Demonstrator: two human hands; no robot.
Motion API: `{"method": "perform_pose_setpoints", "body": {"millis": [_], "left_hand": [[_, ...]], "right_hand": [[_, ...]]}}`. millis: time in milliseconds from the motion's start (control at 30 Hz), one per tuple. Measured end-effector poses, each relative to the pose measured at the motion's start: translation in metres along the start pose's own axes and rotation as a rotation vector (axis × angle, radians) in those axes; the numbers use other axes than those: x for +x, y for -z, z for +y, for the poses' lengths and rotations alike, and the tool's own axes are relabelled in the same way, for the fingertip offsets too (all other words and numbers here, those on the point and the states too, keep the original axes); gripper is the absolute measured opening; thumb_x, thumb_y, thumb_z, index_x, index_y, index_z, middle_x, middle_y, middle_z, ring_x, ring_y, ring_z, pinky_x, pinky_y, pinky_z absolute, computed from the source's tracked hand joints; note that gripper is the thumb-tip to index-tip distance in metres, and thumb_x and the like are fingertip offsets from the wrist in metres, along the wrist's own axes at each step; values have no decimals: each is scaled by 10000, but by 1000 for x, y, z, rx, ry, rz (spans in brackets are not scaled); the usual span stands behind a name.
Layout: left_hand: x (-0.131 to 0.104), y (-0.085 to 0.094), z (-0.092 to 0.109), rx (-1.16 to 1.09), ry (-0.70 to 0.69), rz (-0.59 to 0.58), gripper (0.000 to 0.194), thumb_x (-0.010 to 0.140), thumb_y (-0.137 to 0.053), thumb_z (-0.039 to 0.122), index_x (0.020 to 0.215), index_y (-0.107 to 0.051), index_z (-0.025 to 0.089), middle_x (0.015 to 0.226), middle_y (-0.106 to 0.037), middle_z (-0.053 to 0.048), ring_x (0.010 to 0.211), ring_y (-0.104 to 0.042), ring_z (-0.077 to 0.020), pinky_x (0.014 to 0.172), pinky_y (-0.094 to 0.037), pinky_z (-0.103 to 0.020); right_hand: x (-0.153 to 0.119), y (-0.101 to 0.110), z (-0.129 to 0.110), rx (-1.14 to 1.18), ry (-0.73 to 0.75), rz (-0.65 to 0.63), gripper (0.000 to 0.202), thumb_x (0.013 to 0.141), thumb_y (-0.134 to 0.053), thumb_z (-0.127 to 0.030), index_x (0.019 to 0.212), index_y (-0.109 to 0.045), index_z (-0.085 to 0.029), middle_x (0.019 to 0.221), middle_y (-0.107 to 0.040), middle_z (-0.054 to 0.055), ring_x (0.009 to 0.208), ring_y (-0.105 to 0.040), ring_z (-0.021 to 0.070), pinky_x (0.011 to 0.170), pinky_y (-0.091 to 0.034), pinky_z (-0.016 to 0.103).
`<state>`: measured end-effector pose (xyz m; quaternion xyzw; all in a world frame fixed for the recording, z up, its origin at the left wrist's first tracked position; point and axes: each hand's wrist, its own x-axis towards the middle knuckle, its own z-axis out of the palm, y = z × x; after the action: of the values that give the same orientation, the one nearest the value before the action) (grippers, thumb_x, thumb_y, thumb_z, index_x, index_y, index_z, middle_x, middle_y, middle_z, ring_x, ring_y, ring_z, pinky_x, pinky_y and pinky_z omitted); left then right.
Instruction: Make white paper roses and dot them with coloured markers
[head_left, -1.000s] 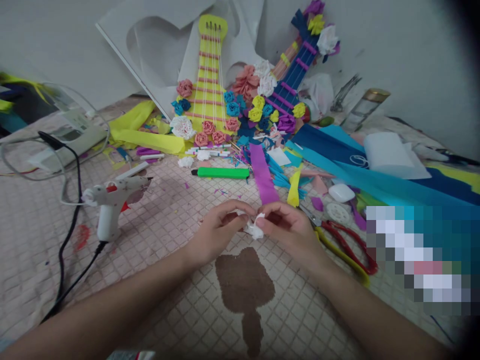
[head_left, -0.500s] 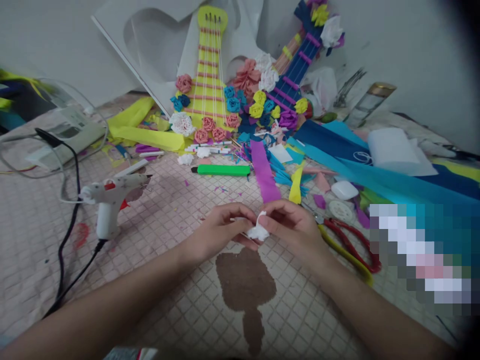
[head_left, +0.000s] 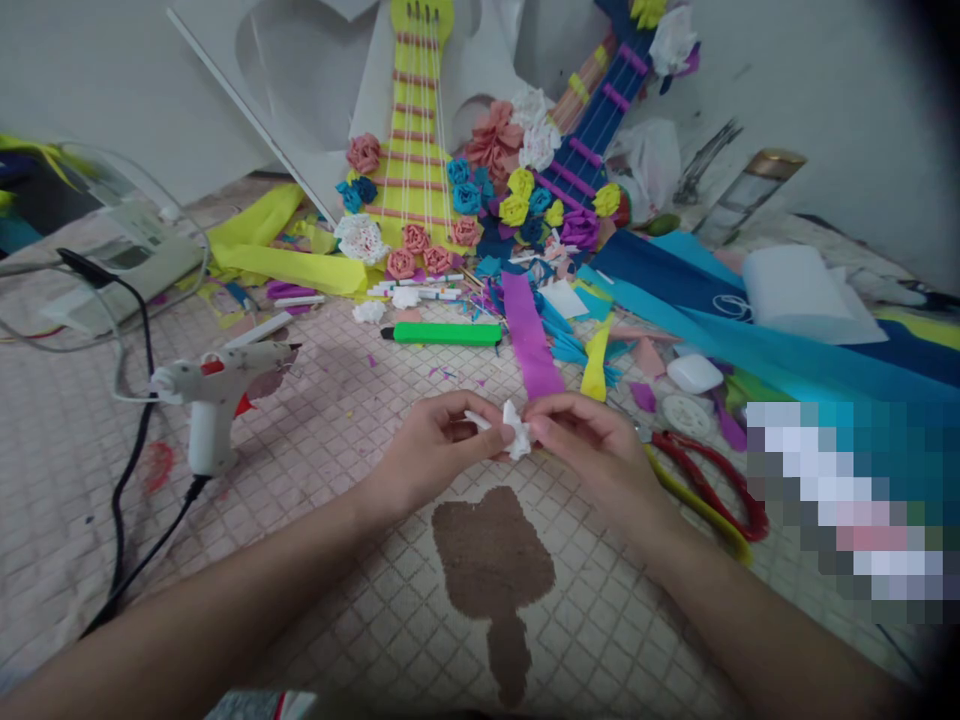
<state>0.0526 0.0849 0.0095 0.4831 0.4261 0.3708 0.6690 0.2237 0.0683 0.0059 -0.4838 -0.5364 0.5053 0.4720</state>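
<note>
Between my two hands is a small white crepe paper flower (head_left: 517,432), with a thin white stem-like end sticking out to the left through my fingers. My left hand (head_left: 442,440) pinches it from the left side, thumb on top. My right hand (head_left: 589,435) pinches its right edge between thumb and fingers. Just beyond my hands lies a purple paper strip (head_left: 531,335), and behind that a green marker-shaped tool (head_left: 446,334). Red and yellow-handled scissors (head_left: 709,480) lie beside my right wrist.
A white glue gun (head_left: 214,410) with a black cord stands at left. Yellow (head_left: 416,150) and blue (head_left: 592,140) paper guitars covered in paper flowers lean at the back. Blue paper strips (head_left: 720,320), a white roll (head_left: 791,295) and scraps lie right. A brown patch (head_left: 491,555) marks the tabletop.
The white flower has turned in my fingers, so its stem end now shows on the left. Both hands have shifted slightly upward in view, and the camera view has tilted a little.
</note>
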Motion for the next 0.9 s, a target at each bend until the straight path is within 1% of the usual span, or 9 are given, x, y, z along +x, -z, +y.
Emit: {"method": "perform_pose_setpoints", "body": {"millis": [100, 233, 333, 433, 533, 633, 733, 833, 900], "left_hand": [[-1, 0, 0, 43, -9, -11, 158, 692, -698, 261, 713, -589, 149, 646, -635, 5, 609, -617, -118, 604, -490, -246], [-1, -1, -1, 57, -28, -12, 142, 703, -687, 249, 721, -588, 150, 643, -641, 2, 606, -624, -118, 573, -476, -225], [-1, -2, -1, 45, -35, 6, 112, 711, -678, 224, 724, -598, 147, 639, -637, 12, 597, -621, -99, 574, -474, -203], [-1, -2, 1, 29, -41, 21, 94, 708, -679, 204, 715, -609, 142, 628, -629, 23, 575, -606, -78, 568, -466, -186], [-1, -2, 1, 7, -23, 28, 98, 690, -694, 193, 707, -613, 139, 611, -625, 29, 557, -598, -77, 562, -462, -192], [1, -1, 0, -62, -6, 39, 113, 671, -706, 187, 685, -606, 137, 612, -625, 28, 551, -580, -76, 575, -466, -207], [1, -2, -1, -112, -16, 43, 126, 661, -715, 191, 677, -601, 137, 623, -626, 28, 551, -562, -70, 571, -459, -206], [-1, -2, 0, -42, -34, 30, 119, 676, -710, 197, 683, -608, 138, 627, -627, 22, 564, -562, -73, 566, -454, -201], [-3, -3, 0, 35, -102, 24, 112, 687, -707, 202, 683, -613, 141, 685, -645, 2, 614, -579, -89, 584, -464, -208]], "right_hand": [[0, -1, 0, -5, -22, -28, 143, 708, -701, -305, 708, -604, -200, 718, -604, -6, 679, -558, 119, 614, -459, 248], [0, -2, 0, -7, -11, -40, 161, 717, -682, -291, 679, -561, -192, 743, -586, -5, 685, -555, 117, 622, -456, 253], [-1, -2, -3, -15, -12, -25, 102, 720, -675, -259, 738, -591, -204, 744, -592, -17, 692, -557, 109, 626, -456, 236], [-1, -1, -5, -70, 8, -40, 62, 749, -640, -240, 807, -646, -220, 784, -632, -7, 722, -574, 117, 635, -459, 238], [-2, 0, -5, -82, 27, -58, 72, 784, -605, -254, 791, -669, -222, 804, -659, 2, 739, -585, 127, 654, -459, 252], [-1, 1, -4, -53, 34, -62, 96, 801, -595, -278, 769, -668, -224, 795, -660, -3, 764, -589, 131, 687, -458, 257], [-1, 1, -4, -69, 34, -61, 110, 801, -601, -299, 747, -659, -224, 764, -647, -5, 746, -579, 133, 662, -450, 255], [-1, 0, -4, -75, 36, -72, 99, 783, -627, -301, 725, -643, -221, 733, -628, -12, 713, -565, 123, 639, -445, 247], [-1, -1, -4, -51, 28, -85, 92, 764, -653, -292, 717, -626, -217, 731, -616, -15, 702, -561, 116, 630, -450, 240]]}}
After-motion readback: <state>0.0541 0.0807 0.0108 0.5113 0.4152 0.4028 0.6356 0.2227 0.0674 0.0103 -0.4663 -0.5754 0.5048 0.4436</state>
